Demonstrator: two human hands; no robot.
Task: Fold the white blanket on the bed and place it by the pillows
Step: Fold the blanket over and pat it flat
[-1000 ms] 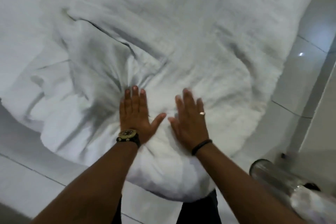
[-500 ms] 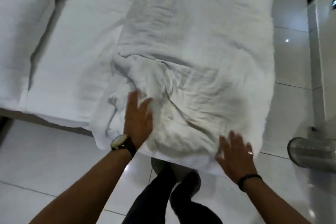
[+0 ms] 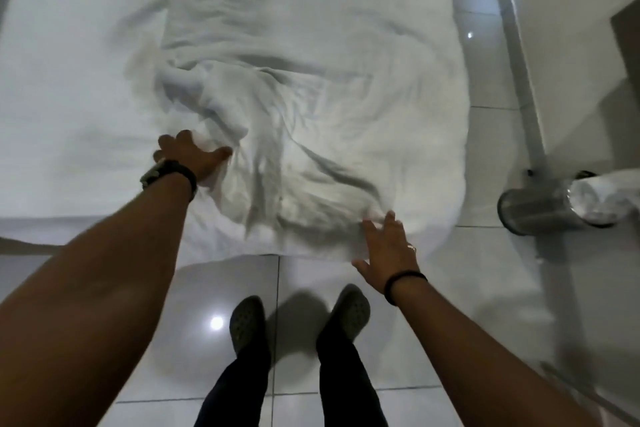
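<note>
Lying crumpled across the bed's foot, the blanket looks soft and light (best pinched at its corners); left hand grips a fold, right hand rests flat, fingers spread.

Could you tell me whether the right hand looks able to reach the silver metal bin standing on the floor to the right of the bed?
Probably yes. The right hand lies open at the edge of the rumpled white blanket, and only bare tiled floor separates it from the silver metal bin.

I've got the blanket on the bed, spread between my left hand and right hand; bin sits right of it.
</note>
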